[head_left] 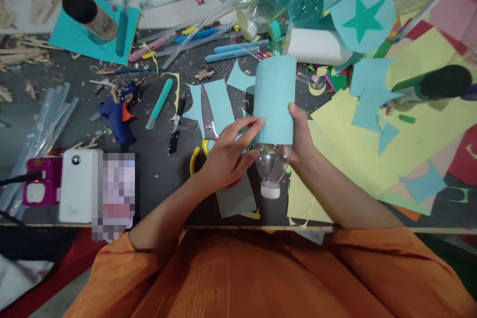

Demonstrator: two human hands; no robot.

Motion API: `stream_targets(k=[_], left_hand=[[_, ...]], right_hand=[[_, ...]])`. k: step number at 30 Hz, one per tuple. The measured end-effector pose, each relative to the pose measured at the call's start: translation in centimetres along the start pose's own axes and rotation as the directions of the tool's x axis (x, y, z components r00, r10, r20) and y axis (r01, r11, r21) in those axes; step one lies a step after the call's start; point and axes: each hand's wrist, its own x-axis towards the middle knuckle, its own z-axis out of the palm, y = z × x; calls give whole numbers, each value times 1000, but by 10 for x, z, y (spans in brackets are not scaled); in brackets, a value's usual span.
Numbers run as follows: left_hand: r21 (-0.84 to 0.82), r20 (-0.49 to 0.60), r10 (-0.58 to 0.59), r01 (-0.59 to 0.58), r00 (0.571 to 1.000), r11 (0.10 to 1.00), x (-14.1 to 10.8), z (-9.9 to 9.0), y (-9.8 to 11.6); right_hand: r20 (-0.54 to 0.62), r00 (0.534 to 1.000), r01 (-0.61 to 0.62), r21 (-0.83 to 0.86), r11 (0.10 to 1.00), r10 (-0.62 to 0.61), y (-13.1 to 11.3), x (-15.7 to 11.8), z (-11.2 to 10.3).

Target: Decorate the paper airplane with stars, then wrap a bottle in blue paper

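Note:
A clear plastic bottle (271, 163) wrapped in light blue paper (275, 94) points its white cap toward my body. My right hand (302, 134) grips it from the right side, thumb on the paper and the other fingers hidden behind. On the left edge of the paper lie the outstretched fingertips of my left hand (233, 151), which grips nothing. Scissors (209, 121) with yellow handles are partly under my left hand, lying over light blue paper scraps (222, 104). A black marker (177, 126) and a teal marker (159, 104) rest to the left.
A blue glue gun (118, 119), clear glue sticks (46, 129) and a white power bank (76, 186) lie left. Paper-covered bottles (316, 2) and a white roll (316, 46) stand behind. Yellow paper sheets (343, 144) and a green-and-black bottle (432, 84) are right.

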Motion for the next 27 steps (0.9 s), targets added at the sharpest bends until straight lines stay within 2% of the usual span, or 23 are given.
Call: stream_targets(k=[8,15,20,27], left_hand=[[40,-3,80,-80,997,996,1,3,3],[35,-65,183,-182,981,983,-1,8,-2],[63,-63,133,-129,989,990,-2,8,1],[-16,-37,14,-14,999,1000,-4,1,-8]], right_hand=[[-50,998,-23,169,985,32,-7,-2,7],[-134,991,30,133,991,-12,-6,0,3],[-95,995,26,145,989,-12,-4,1,4],[18,1000,-10,108,994,8,7,1,5]])
